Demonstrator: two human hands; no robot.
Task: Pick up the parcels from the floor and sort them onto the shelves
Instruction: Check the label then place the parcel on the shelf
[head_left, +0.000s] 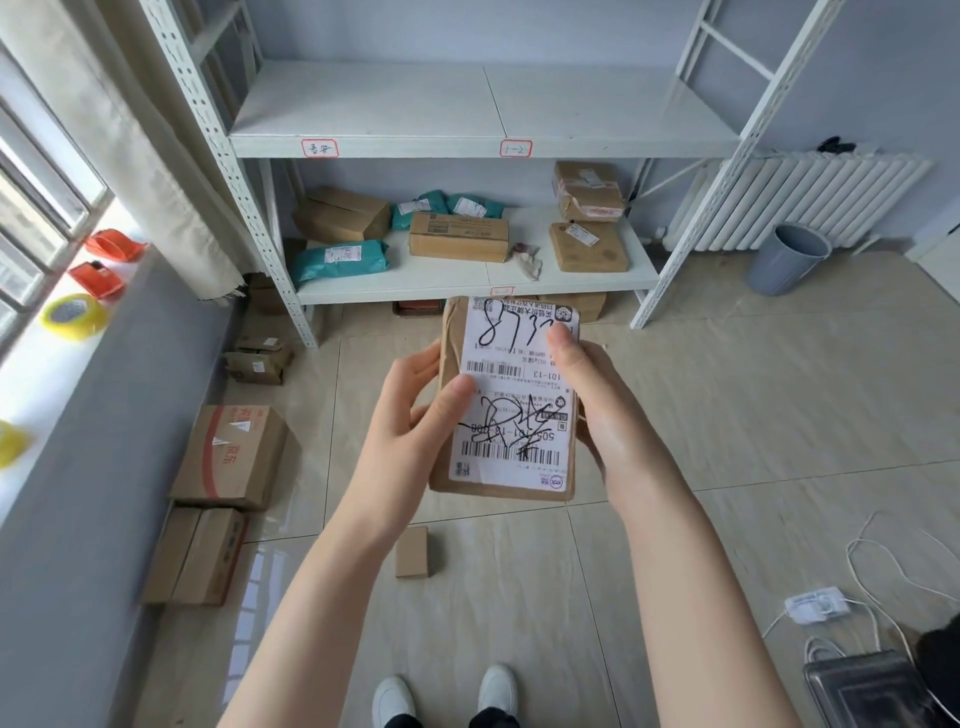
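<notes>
I hold a flat brown parcel (519, 364) with a white shipping label and black marker scrawl in front of me, above the floor. My left hand (415, 410) grips its left edge with the thumb on the label. My right hand (587, 389) grips its right edge. The white metal shelf unit (467, 143) stands ahead; its lower shelf (467, 286) carries several brown boxes and teal mailer bags, and its upper shelf is bare with two red-framed tags on its edge. A small brown box (412, 552) lies on the tiled floor near my feet.
Cardboard boxes (228, 457) lie along the left wall, with more under the shelf. Tape rolls (72, 316) sit on the windowsill at left. A grey bin (787, 260) and a radiator (810, 197) stand at right. Cables and a power adapter (815, 605) lie at bottom right.
</notes>
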